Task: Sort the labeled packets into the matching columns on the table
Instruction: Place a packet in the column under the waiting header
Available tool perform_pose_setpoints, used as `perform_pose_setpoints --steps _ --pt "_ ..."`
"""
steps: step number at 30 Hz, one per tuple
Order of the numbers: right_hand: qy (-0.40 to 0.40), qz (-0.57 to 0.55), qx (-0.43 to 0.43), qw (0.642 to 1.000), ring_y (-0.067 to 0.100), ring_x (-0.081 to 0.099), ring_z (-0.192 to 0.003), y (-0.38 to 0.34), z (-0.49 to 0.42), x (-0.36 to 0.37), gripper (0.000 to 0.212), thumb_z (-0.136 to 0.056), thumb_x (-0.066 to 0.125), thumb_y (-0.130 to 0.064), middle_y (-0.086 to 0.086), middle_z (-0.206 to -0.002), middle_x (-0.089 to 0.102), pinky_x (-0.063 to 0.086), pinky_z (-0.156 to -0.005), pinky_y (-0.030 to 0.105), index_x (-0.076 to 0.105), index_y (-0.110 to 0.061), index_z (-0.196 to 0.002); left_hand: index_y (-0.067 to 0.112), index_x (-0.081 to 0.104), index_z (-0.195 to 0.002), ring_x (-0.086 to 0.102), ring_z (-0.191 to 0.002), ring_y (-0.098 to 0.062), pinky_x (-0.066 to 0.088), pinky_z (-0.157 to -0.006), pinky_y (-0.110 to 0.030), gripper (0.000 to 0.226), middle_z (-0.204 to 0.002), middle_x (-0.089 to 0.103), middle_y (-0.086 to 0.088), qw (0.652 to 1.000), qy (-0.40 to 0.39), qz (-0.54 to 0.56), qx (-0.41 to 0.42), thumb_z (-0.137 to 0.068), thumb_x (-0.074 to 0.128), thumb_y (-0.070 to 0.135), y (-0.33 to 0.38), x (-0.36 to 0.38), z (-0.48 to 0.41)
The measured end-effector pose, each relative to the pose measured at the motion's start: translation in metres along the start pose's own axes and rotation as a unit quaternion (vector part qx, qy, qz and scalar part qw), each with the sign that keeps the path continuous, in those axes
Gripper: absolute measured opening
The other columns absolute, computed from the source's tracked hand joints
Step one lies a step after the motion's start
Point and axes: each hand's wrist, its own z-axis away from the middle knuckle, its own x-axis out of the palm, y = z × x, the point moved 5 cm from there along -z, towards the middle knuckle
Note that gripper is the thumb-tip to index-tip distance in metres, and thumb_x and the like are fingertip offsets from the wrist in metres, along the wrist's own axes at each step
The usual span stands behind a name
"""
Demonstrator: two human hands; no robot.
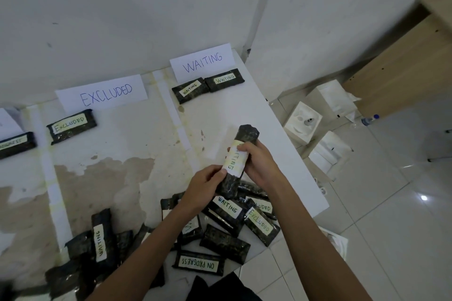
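Sign EXCLUDED (102, 94): far left of my work; one excluded packet (71, 124) beneath; not the target.
Sign WAITING (203, 62): two placed packets (190, 89) side by side beneath it.
Left grip (208, 183): thumb and curled fingers pinch the lower end of the held packet (247, 137).
Label (233, 159): reads WAITING; packet is off the table (220, 115), over that column.
Right grip (258, 164): fingers wrapped round its middle.
Plan: lay flat, label up, just nearer me than the placed pair, squared.
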Motion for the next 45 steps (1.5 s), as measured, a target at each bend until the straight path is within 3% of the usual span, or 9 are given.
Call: perform_pose_setpoints --steps 8,12,17,24,28,31,33,37,45 --pt "-0.056 0.218 0.014 0.974 0.026 0.066 -0.097 0.000 -0.007 0.021 0.051 -0.087 0.063 -0.002 0.014 -0.115 0.064 0.056 -0.081 0.038 0.046 -0.014 -0.133 0.020 0.045 -0.130 0.063 -0.098 -0.020 0.052 -0.076 -0.030 0.038 -0.112 0.063 -0.005 0.984 0.096 0.143 -0.040 -0.093 0.052 0.027 0.007 -0.043 -0.016" --pt "-0.118 0.358 0.004 0.926 0.001 0.063 -0.092 0.002 -0.006 0.032 0.046 -0.086 0.066 -0.009 -0.004 -0.105 0.064 0.051 -0.073 0.014 0.052 -0.017 -0.129 0.016 0.053 -0.124 0.064 -0.091 -0.021 0.052 -0.071 -0.030 0.033 -0.109 0.065 -0.008 0.975 0.113 0.189 -0.043 -0.092 0.056 0.024 0.015 -0.062 -0.028" --pt "-0.099 0.468 -0.038 0.877 0.007 0.060 -0.097 0.008 -0.012 0.031 0.056 -0.080 0.073 -0.022 -0.008 -0.112 0.057 0.047 -0.077 0.019 0.048 -0.026 -0.130 0.011 0.061 -0.113 0.064 -0.095 -0.021 0.054 -0.066 -0.024 0.023 -0.110 0.065 -0.012 0.976 0.128 0.169 -0.048 -0.091 0.057 0.016 0.009 -0.066 -0.038" --pt "-0.098 0.724 -0.193 0.655 0.018 0.051 -0.101 -0.012 -0.040 0.026 0.060 -0.070 0.078 -0.030 -0.002 -0.114 0.049 0.046 -0.086 0.038 0.052 -0.024 -0.124 0.004 0.055 -0.115 0.060 -0.104 -0.028 0.053 -0.080 -0.037 0.025 -0.113 0.060 -0.016 0.936 0.178 0.284 -0.104 -0.092 0.055 0.012 0.002 -0.078 -0.061" --pt "-0.098 0.777 -0.242 0.572 0.024 0.052 -0.102 -0.034 -0.065 0.031 0.057 -0.073 0.073 -0.023 0.004 -0.117 0.052 0.046 -0.081 0.041 0.052 -0.020 -0.126 0.002 0.054 -0.115 0.060 -0.105 -0.028 0.053 -0.079 -0.036 0.025 -0.114 0.059 -0.017 0.923 0.168 0.330 -0.101 -0.092 0.055 0.011 0.013 -0.079 -0.080" --pt "-0.071 0.804 -0.266 0.527 0.028 0.051 -0.102 -0.058 -0.089 0.032 0.055 -0.075 0.069 -0.015 0.009 -0.120 0.051 0.045 -0.082 0.042 0.052 -0.015 -0.127 0.009 0.054 -0.117 0.061 -0.101 -0.023 0.052 -0.079 -0.030 0.026 -0.117 0.060 -0.013 0.957 0.181 0.213 -0.075 -0.092 0.056 0.014 0.025 -0.080 -0.101" --pt "-0.045 0.817 -0.274 0.506 0.030 0.050 -0.104 -0.079 -0.109 0.029 0.055 -0.076 0.067 -0.009 0.011 -0.122 0.050 0.043 -0.085 0.042 0.052 -0.014 -0.128 0.015 0.052 -0.124 0.055 -0.103 -0.018 0.046 -0.084 -0.028 0.034 -0.121 0.056 -0.005 0.981 0.191 0.002 -0.012 -0.091 0.057 0.019 0.037 -0.083 -0.115" --pt "-0.010 0.818 -0.287 0.499 0.033 0.053 -0.102 -0.116 -0.147 0.017 0.051 -0.074 0.064 0.000 0.013 -0.120 0.052 0.039 -0.086 0.040 0.056 -0.011 -0.124 0.014 0.043 -0.134 0.038 -0.125 -0.028 0.042 -0.098 -0.039 0.050 -0.134 0.046 -0.008 0.904 0.165 -0.370 0.134 -0.087 0.057 0.020 0.056 -0.078 -0.146" --pt "-0.008 0.795 -0.276 0.540 0.033 0.055 -0.098 -0.130 -0.199 -0.007 0.050 -0.072 0.065 0.006 0.014 -0.117 0.054 0.043 -0.085 0.039 0.058 -0.009 -0.119 0.007 0.050 -0.130 0.048 -0.116 -0.035 0.046 -0.089 -0.045 0.054 -0.131 0.051 -0.017 0.825 0.143 -0.514 0.184 -0.077 0.063 0.013 0.062 -0.060 -0.191"
